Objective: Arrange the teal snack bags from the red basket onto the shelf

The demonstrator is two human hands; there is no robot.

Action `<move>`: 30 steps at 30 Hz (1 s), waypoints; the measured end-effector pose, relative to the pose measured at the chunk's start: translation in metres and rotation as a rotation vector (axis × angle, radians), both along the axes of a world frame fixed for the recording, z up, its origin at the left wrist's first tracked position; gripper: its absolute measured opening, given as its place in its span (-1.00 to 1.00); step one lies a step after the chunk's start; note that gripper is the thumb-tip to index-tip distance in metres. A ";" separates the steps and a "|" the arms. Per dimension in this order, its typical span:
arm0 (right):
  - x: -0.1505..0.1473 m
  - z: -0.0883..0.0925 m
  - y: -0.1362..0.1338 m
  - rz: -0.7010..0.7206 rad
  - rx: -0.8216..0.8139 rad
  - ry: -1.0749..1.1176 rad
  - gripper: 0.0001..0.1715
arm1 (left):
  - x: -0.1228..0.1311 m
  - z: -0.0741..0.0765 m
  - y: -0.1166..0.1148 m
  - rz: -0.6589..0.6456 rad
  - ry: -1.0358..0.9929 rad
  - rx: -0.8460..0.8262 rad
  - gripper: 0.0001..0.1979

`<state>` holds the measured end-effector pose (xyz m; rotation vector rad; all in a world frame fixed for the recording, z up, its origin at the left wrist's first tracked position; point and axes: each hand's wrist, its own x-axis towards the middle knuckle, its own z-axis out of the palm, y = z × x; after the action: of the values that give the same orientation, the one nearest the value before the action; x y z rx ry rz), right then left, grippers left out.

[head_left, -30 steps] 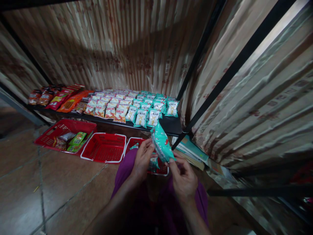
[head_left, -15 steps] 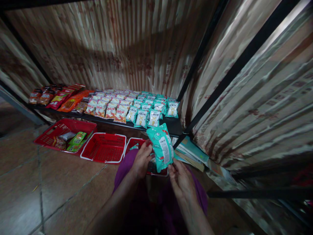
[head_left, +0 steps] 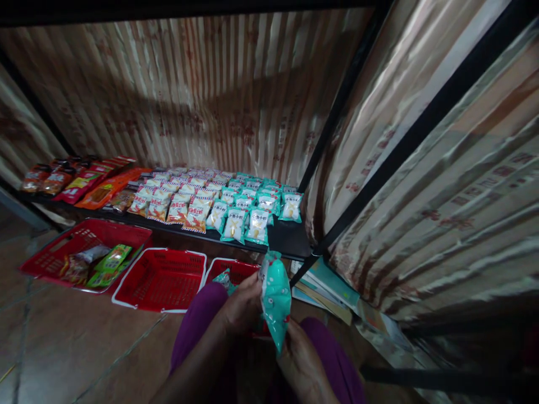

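Observation:
A teal snack bag (head_left: 277, 300) is held between my two hands above my knees, turned edge-on with its narrow side towards me. My left hand (head_left: 244, 303) grips its left side; the fingertips are partly hidden behind it. Around the bag's lower end, my right hand (head_left: 300, 354) is closed, its fingers mostly out of sight. Beyond, similar teal bags (head_left: 257, 224) stand in rows at the right end of the black low shelf (head_left: 290, 238). Below them, a red basket (head_left: 236, 269) with a teal packet in it is partly covered by my left hand and knee.
White-and-orange snack bags (head_left: 197, 210), orange packs (head_left: 109, 188) and red packs (head_left: 86, 182) fill the shelf leftwards. Two more red baskets stand on the floor: a middle basket (head_left: 162, 280) and a left basket (head_left: 46, 261) holding green packets (head_left: 112, 264). A black post (head_left: 357, 207) and flat papers (head_left: 328, 283) are at right.
The teal bag has turned from its printed back to edge-on and sits lower in view. Both hands have moved down with it, and the camera view has shifted.

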<state>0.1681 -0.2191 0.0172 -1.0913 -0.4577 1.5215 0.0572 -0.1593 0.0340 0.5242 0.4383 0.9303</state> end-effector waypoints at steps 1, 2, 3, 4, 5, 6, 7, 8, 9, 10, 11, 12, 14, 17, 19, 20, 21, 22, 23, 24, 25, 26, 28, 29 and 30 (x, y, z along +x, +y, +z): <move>0.003 -0.003 0.005 -0.002 0.005 0.006 -0.68 | 0.004 0.001 0.006 -0.006 0.005 0.003 -0.57; 0.005 -0.006 0.011 -0.012 0.005 0.008 -0.68 | 0.009 0.002 0.013 -0.002 0.008 0.004 -0.56; 0.009 -0.008 0.018 -0.024 0.001 0.003 -0.68 | 0.014 0.004 0.021 0.009 0.011 0.004 -0.54; 0.012 -0.009 0.026 -0.038 -0.007 -0.013 -0.69 | 0.021 0.006 0.030 0.024 0.017 0.003 -0.51; 0.016 -0.009 0.034 -0.061 -0.013 -0.036 -0.68 | 0.029 0.008 0.041 0.047 0.035 0.002 -0.48; 0.021 -0.009 0.043 -0.100 -0.017 -0.061 -0.65 | 0.037 0.010 0.052 0.084 0.068 0.001 -0.45; 0.025 -0.007 0.052 -0.150 -0.013 -0.076 -0.59 | 0.047 0.011 0.065 0.138 0.116 0.003 -0.44; 0.030 -0.005 0.061 -0.206 0.004 -0.079 -0.51 | 0.056 0.012 0.078 0.209 0.180 0.011 -0.43; 0.035 -0.002 0.071 -0.265 0.034 -0.075 -0.43 | 0.066 0.013 0.090 0.284 0.257 0.030 -0.43; 0.040 0.000 0.082 -0.317 0.071 -0.072 -0.36 | 0.077 0.013 0.103 0.362 0.342 0.056 -0.44; 0.045 0.001 0.092 -0.352 0.105 -0.084 -0.30 | 0.086 0.013 0.115 0.434 0.427 0.091 -0.43; 0.050 0.002 0.103 -0.370 0.132 -0.114 -0.27 | 0.096 0.013 0.125 0.493 0.508 0.134 -0.42; 0.059 0.001 0.127 -0.393 0.147 -0.205 -0.23 | 0.112 0.012 0.143 0.558 0.661 0.225 -0.38; 0.073 -0.004 0.165 -0.448 0.128 -0.264 -0.16 | 0.128 0.011 0.161 0.572 0.866 0.360 -0.32; 0.080 -0.007 0.189 -0.500 0.150 -0.247 -0.18 | 0.134 0.011 0.169 0.554 0.966 0.456 -0.32; 0.083 -0.008 0.200 -0.521 0.163 -0.244 -0.21 | 0.136 0.010 0.172 0.552 0.999 0.521 -0.32; 0.086 -0.009 0.210 -0.543 0.170 -0.254 -0.23 | 0.137 0.008 0.175 0.554 1.026 0.600 -0.34; 0.088 -0.011 0.219 -0.566 0.167 -0.277 -0.26 | 0.138 0.007 0.178 0.560 1.054 0.686 -0.37; 0.090 -0.013 0.226 -0.586 0.155 -0.308 -0.29 | 0.140 0.004 0.181 0.568 1.088 0.770 -0.40; 0.093 -0.015 0.233 -0.595 0.142 -0.343 -0.31 | 0.141 0.001 0.183 0.575 1.129 0.843 -0.44; 0.095 -0.019 0.238 -0.598 0.133 -0.380 -0.32 | 0.142 -0.002 0.185 0.577 1.175 0.900 -0.48; 0.098 -0.023 0.243 -0.593 0.128 -0.421 -0.32 | 0.143 -0.005 0.187 0.573 1.222 0.941 -0.52; 0.104 -0.034 0.250 -0.580 0.116 -0.520 -0.33 | 0.145 -0.012 0.191 0.557 1.297 0.994 -0.56; 0.107 -0.040 0.252 -0.580 0.126 -0.594 -0.34 | 0.146 -0.015 0.193 0.543 1.319 1.016 -0.56; 0.110 -0.046 0.254 -0.582 0.147 -0.680 -0.35 | 0.147 -0.018 0.194 0.528 1.335 1.032 -0.57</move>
<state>0.2779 0.0353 -0.0283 -1.4578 -0.6277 0.5783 0.2045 0.0350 0.0163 2.0835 1.3421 1.1789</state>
